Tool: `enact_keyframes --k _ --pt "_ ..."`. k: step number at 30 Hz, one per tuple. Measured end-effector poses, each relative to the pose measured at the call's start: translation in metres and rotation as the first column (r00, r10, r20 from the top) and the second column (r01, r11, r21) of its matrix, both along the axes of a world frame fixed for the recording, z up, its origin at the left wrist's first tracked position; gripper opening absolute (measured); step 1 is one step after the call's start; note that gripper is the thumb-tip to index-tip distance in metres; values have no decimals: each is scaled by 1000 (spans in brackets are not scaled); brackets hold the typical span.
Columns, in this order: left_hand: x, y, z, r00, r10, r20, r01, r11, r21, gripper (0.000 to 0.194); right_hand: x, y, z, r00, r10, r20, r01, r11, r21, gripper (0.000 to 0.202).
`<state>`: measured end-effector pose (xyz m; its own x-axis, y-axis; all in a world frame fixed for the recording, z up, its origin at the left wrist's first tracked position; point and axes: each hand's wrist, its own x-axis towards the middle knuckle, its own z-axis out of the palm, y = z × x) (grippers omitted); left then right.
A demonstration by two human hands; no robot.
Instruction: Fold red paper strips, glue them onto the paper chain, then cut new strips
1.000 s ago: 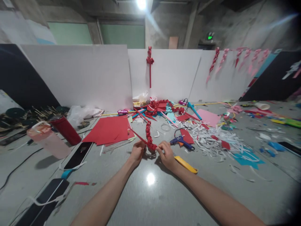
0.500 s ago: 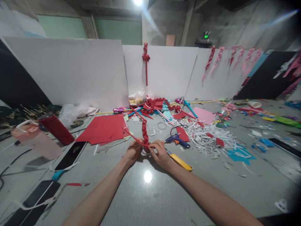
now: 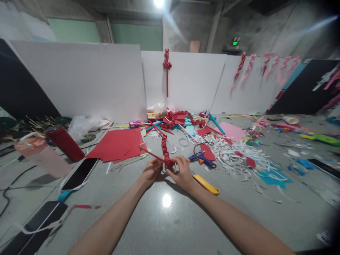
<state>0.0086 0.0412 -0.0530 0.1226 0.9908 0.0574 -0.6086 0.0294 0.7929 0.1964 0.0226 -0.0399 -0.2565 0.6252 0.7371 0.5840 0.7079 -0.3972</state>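
A red braided paper chain [image 3: 165,148] runs toward me over the table, its near end between my two hands. My left hand [image 3: 153,170] is closed at the left of that end, where a thin red strip [image 3: 151,153] slants away to the upper left. My right hand [image 3: 181,171] pinches the chain's end from the right, thumb below and fingers above. A pale ring-like edge shows under the end, partly hidden by the fingers. A yellow utility knife [image 3: 205,184] lies beside my right wrist, and a blue glue gun [image 3: 202,159] lies beyond it.
Red paper sheets [image 3: 117,143] lie at the left, near a red flask [image 3: 64,143], a pink-topped bottle [image 3: 42,156] and a phone [image 3: 80,173]. White paper shreds [image 3: 231,152] spread at the right. White boards [image 3: 186,81] stand behind, with a red paper hanging [image 3: 167,67].
My right hand's fingers have lifted and curled over the chain's near end, which has turned slightly. My left hand stays almost in place. The view has shifted slightly.
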Motion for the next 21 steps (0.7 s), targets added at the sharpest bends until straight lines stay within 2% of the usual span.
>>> enact_keyframes --k 3,9,15,21 --pt "2 -3 3 999 -31 -13 31 999 14 30 -1 -1 0 1000 -30 -5 30 1000 -1 44" --pt "4 -3 1 999 -38 -22 39 999 34 30 -2 0 0 999 22 38 -22 1000 2 15" --pt "2 0 1 999 -19 -27 21 998 58 32 -1 3 -1 996 92 11 -92 996 -21 16" --pt "5 -4 7 1000 -14 -19 15 998 61 36 0 4 -3 995 102 13 -102 995 -20 17"
